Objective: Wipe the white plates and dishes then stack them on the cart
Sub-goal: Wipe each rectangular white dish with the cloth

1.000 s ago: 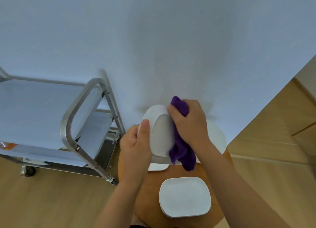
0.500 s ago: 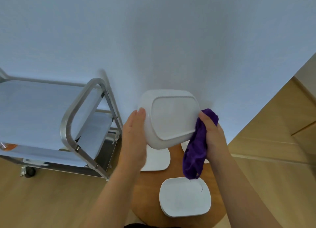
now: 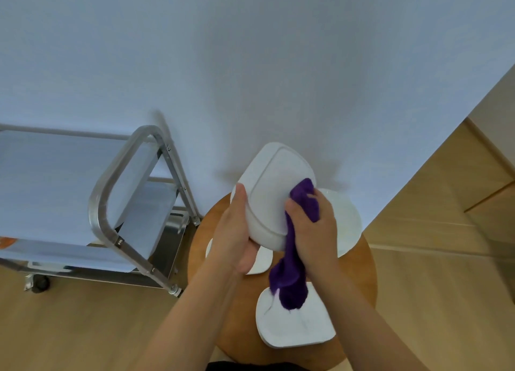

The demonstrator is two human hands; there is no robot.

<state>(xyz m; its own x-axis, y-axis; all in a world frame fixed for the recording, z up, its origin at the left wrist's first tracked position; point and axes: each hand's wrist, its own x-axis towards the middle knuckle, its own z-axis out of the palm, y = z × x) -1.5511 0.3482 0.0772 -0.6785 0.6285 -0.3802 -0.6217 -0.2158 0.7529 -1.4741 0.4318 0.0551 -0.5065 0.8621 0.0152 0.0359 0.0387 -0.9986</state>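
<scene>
A white rectangular dish (image 3: 271,195) is held up over the round wooden table (image 3: 359,273), its underside facing me. My left hand (image 3: 234,239) grips its left edge, thumb on the rim. My right hand (image 3: 313,231) grips a purple cloth (image 3: 292,273) and presses it on the dish's right side; the cloth's tail hangs down. On the table lie a white square plate (image 3: 295,329) at the front, a round white plate (image 3: 347,223) at the right behind my hand, and a small white plate (image 3: 262,262) partly hidden under the dish.
A metal cart (image 3: 122,192) with pale shelves and castors stands left of the table against the white wall. An orange object (image 3: 7,242) peeks in at the cart's left edge. Wooden floor surrounds the table; a wooden cabinet (image 3: 490,181) is at the right.
The dish has turned and tilted in my left hand. My right hand has brought the cloth from the dish's right edge onto its underside.
</scene>
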